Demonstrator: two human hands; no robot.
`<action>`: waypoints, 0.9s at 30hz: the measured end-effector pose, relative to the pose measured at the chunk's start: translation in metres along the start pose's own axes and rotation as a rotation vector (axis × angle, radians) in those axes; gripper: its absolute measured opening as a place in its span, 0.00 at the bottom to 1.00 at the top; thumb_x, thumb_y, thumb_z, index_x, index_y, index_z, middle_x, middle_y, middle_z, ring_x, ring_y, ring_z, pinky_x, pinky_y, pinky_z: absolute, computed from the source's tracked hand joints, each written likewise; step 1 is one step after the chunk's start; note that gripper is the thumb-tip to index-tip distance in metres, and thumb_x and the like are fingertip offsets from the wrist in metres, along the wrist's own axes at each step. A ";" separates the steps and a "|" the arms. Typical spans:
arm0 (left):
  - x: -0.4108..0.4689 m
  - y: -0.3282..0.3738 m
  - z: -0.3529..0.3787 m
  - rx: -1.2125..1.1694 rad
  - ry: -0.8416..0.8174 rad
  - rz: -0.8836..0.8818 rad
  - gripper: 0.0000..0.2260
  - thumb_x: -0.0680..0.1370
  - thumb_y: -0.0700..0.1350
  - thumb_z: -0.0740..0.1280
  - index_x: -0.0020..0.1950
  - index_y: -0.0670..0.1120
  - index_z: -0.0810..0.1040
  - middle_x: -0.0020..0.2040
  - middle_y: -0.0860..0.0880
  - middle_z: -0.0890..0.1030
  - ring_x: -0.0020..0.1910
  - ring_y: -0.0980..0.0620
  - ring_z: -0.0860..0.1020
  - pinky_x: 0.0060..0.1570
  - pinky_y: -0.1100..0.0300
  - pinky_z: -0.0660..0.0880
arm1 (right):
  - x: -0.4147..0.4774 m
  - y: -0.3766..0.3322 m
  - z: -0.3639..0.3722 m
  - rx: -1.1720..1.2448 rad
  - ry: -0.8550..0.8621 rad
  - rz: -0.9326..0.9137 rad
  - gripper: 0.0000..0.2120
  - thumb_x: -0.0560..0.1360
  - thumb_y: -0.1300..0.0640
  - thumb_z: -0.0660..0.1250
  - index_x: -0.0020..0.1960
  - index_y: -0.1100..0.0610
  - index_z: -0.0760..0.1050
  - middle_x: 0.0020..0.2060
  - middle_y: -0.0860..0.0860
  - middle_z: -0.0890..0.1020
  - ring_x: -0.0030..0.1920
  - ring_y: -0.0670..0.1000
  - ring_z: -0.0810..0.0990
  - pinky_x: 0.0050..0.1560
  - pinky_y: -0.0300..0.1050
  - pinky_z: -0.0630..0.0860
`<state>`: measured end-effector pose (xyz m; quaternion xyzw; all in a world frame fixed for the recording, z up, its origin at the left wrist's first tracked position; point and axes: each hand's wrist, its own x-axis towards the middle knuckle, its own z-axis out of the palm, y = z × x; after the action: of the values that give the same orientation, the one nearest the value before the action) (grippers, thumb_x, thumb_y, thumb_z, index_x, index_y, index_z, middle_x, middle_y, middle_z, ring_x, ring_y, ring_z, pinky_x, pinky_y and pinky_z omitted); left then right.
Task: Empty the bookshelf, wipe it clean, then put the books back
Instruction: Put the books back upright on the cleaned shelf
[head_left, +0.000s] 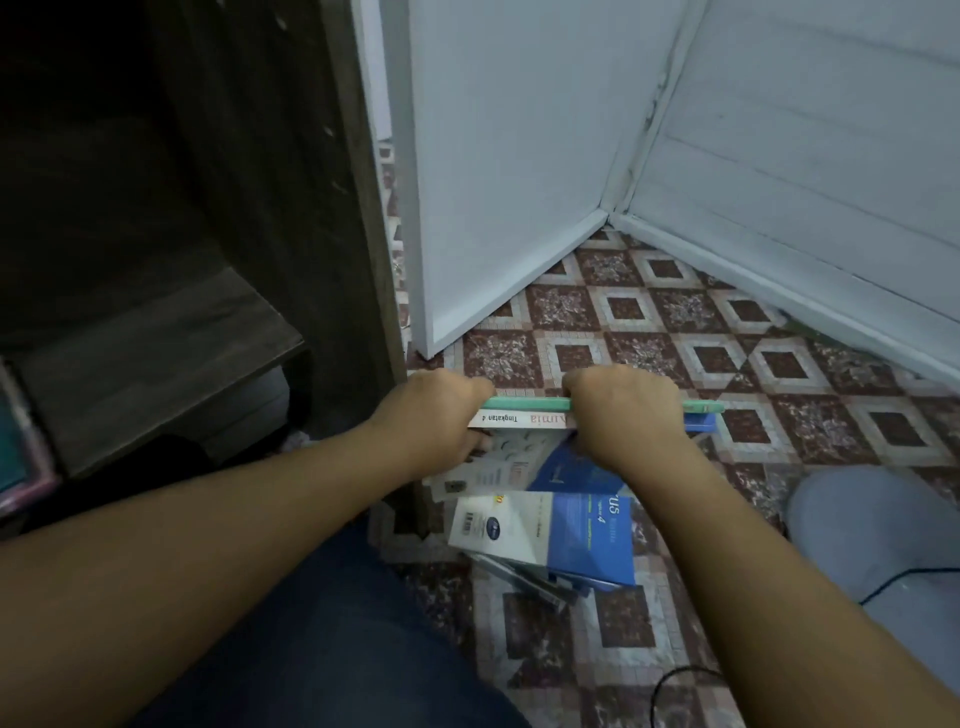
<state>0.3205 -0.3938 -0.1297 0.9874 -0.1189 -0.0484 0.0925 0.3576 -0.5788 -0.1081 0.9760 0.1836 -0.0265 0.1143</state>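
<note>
Patterned brown-and-cream floor tiles, white panel meeting white plank wall, black cable at lower right

The white book shows its spine, printed upside down from here. Large red letters end in "imia" (their start is hidden behind the right hand), followed by "Tingkatan 4" in black. On the floor, the blue-and-white book carries pale letters "US" and a smaller line ending in "4". Its barcode digits and small print are too blurred to read.
</note>
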 end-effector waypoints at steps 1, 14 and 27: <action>-0.008 0.000 -0.013 0.030 -0.035 -0.004 0.17 0.75 0.55 0.70 0.59 0.50 0.75 0.50 0.48 0.80 0.49 0.47 0.78 0.46 0.55 0.76 | -0.003 -0.004 -0.008 -0.009 -0.012 -0.023 0.08 0.73 0.59 0.69 0.52 0.51 0.77 0.43 0.49 0.80 0.42 0.54 0.78 0.36 0.44 0.65; -0.169 -0.072 -0.146 0.199 -0.052 -0.244 0.12 0.75 0.55 0.70 0.55 0.54 0.76 0.40 0.56 0.73 0.38 0.59 0.72 0.37 0.62 0.70 | -0.043 -0.145 -0.142 0.057 0.094 -0.377 0.18 0.73 0.49 0.71 0.61 0.47 0.75 0.42 0.50 0.76 0.43 0.53 0.76 0.39 0.46 0.71; -0.332 -0.206 -0.187 0.509 0.423 -0.807 0.21 0.74 0.46 0.70 0.66 0.52 0.71 0.46 0.51 0.79 0.41 0.51 0.77 0.34 0.56 0.73 | -0.025 -0.369 -0.232 0.188 0.618 -0.650 0.12 0.76 0.60 0.65 0.58 0.53 0.74 0.49 0.52 0.81 0.49 0.57 0.80 0.40 0.49 0.66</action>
<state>0.0679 -0.0840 0.0379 0.9341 0.2846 0.1505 -0.1546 0.2021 -0.1995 0.0409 0.8359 0.5027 0.2148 -0.0490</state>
